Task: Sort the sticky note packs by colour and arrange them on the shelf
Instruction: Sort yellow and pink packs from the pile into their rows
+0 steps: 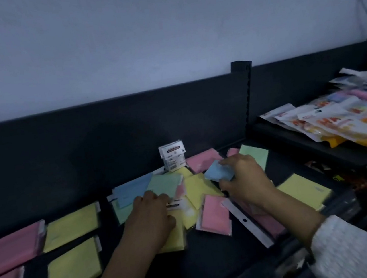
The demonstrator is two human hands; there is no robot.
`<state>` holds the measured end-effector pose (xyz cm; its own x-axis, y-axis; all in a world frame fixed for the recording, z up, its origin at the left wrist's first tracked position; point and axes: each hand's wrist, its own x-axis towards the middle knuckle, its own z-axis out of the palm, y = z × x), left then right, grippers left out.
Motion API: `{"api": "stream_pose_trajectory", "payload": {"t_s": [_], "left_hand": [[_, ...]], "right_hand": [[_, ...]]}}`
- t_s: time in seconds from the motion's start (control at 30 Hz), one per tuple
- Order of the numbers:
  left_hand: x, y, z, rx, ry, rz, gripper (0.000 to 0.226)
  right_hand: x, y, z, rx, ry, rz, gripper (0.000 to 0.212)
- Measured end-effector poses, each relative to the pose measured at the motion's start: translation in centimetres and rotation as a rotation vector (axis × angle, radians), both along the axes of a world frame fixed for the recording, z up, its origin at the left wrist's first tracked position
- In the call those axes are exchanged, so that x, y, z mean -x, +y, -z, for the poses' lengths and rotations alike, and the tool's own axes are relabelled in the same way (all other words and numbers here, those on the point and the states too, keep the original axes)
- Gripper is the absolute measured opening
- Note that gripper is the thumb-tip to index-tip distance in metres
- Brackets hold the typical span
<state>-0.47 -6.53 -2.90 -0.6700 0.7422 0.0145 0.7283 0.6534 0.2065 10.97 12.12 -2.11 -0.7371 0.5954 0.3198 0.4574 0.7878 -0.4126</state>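
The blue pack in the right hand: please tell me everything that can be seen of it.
The blue pack is a flat, pale blue square, apparently paper in clear wrap, and slightly blurred. It seems lifted and tilted over a yellow pack, near the back of the dark shelf. The right hand pinches its right edge, fingers on top, thumb beneath.
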Motion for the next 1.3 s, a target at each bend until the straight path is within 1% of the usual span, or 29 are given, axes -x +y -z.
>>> {"api": "stream_pose_trajectory", "payload": {"t_s": [0.07,0.13,0.17,0.23,0.3,0.37,0.43,0.5,0.6,0.7,0.73,0.8,0.87,0.9,0.97,1.03,1.07,1.17,1.3], "left_hand": [[0.7,-0.3,0.5,0.001,0.003,-0.046,0.037],[1.0,-0.4,1.0,0.007,0.005,-0.07,0.032],[1.2,-0.4,1.2,0.009,0.01,-0.072,0.032],[1.3,-0.2,1.5,0.005,0.031,-0.067,0.031],[1.3,-0.1,1.6,0.004,0.061,-0.062,0.03],[1.3,-0.1,1.6,-0.001,0.067,-0.065,0.029],[1.1,-0.1,1.4,-0.01,0.074,-0.066,0.028],[1.0,-0.1,0.9,-0.025,0.098,-0.069,0.03],[1.3,0.3,0.2,-0.04,0.099,-0.059,0.036],[2.5,1.7,0.3,-0.036,0.045,-0.053,0.048],[3.0,2.2,0.5,-0.025,0.016,-0.061,0.054],[3.7,3.0,0.8,0.01,-0.046,-0.074,0.064],[4.1,3.5,1.3,0.002,-0.087,-0.082,0.067],[4.2,3.7,1.4,-0.008,-0.075,-0.092,0.064],[4.2,3.7,1.7,-0.014,0.015,-0.094,0.049],[4.4,3.8,1.9,-0.022,0.095,-0.082,0.031],[4.5,3.8,1.9,-0.02,0.124,-0.073,0.027],[4.8,3.8,1.7,-0.05,0.184,-0.058,0.034],[4.9,3.8,1.1,-0.209,0.192,-0.032,0.041]], "right_hand": [[1.1,0.1,0.6,0.01,-0.08,0.018,0.046],[2.0,0.1,1.3,-0.008,-0.194,0.006,0.048],[2.5,0.1,1.5,-0.015,-0.218,0.005,0.048],[3.4,-0.4,1.4,-0.035,-0.186,-0.017,0.041],[4.3,-1.2,1.2,-0.04,-0.174,-0.09,0.033],[5.2,-2.5,1.3,-0.008,-0.284,-0.149,0.037],[5.8,-3.4,1.7,-0.024,-0.431,-0.155,0.043],[6.2,-3.6,1.6,-0.044,-0.459,-0.135,0.05],[6.3,-3.3,1.2,-0.027,-0.44,-0.11,0.048],[6.0,-3.5,0.8,0.001,-0.372,-0.111,0.032],[5.8,-3.5,0.7,0.017,-0.331,-0.108,0.031],[5.4,-3.5,0.5,0.051,-0.247,-0.101,0.041],[5.0,-3.1,0.5,0.068,-0.176,-0.119,0.047],[4.8,-2.8,0.3,0.085,-0.154,-0.13,0.047],[4.5,-2.2,0.1,0.145,-0.106,-0.127,0.044],[4.4,-1.5,-0.1,0.222,-0.02,-0.103,0.04],[4.3,-1.1,-0.2,0.258,0.026,-0.092,0.039],[4.3,-0.3,-0.7,0.337,0.148,-0.077,0.041],[3.9,0.7,-1.1,0.372,0.236,-0.047,0.038]]}}
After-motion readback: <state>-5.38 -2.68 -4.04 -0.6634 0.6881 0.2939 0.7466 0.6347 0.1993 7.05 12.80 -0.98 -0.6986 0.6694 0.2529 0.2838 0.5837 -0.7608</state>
